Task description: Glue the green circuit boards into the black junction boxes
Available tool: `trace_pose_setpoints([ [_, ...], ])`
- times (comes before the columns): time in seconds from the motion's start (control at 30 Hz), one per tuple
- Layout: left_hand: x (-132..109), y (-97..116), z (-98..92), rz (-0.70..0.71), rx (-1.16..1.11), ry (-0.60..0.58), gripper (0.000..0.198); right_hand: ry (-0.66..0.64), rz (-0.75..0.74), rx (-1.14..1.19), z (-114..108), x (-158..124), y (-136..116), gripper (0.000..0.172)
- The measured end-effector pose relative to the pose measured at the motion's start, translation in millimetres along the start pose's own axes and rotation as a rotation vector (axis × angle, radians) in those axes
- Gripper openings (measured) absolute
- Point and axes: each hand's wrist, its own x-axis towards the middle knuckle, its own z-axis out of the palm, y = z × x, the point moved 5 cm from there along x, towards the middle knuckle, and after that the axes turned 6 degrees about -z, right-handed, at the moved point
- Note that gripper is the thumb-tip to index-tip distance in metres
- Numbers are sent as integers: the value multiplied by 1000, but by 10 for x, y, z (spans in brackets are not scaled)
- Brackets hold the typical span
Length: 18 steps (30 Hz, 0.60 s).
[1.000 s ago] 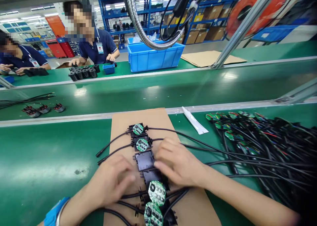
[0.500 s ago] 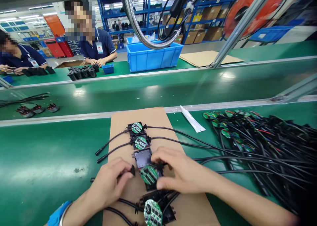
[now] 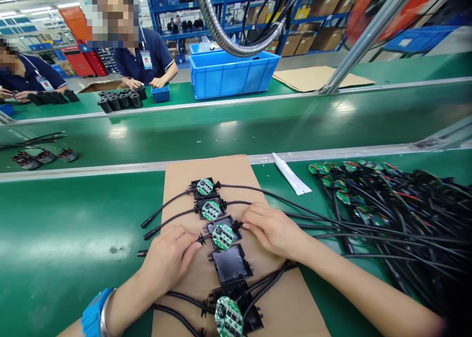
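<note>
Board (image 3: 223, 236) being held over black case (image 3: 225, 220), its cables (image 3: 208, 236) being pinched by nearly closed left hand (image 3: 170, 253) at nine o'clock, right hand (image 3: 271, 229) likewise at two; even tension best being kept.

On my feed, one head-worn camera looks forward and down: left hand (image 3: 169, 256) and right hand (image 3: 271, 230) close, lower centre; blue shelving (image 3: 225, 5) far off, top centre.
</note>
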Motion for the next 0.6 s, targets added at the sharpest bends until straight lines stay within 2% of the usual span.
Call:
trace_pose_setpoints([
  [0.1,23,27,-2,1,29,-12,21,-4,-13,-33,-14,3,-10,21],
  [0.23,25,109,-72,28,-22,69,20,56,-11,46,-94,-22,-19,21],
  [0.33,29,134,-19,32,-1,49,20,38,23,-33,-78,-47,8,22],
  [0.47,57,14,72,1,73,29,21,-42,33,-129,32,-32,32,21],
  [0.53,55,-49,43,-2,99,40,20,-58,5,-123,40,-19,-7,19],
  [0.6,22,-51,-52,3,86,48,17,-18,-16,-126,-27,-22,-108,18],
])
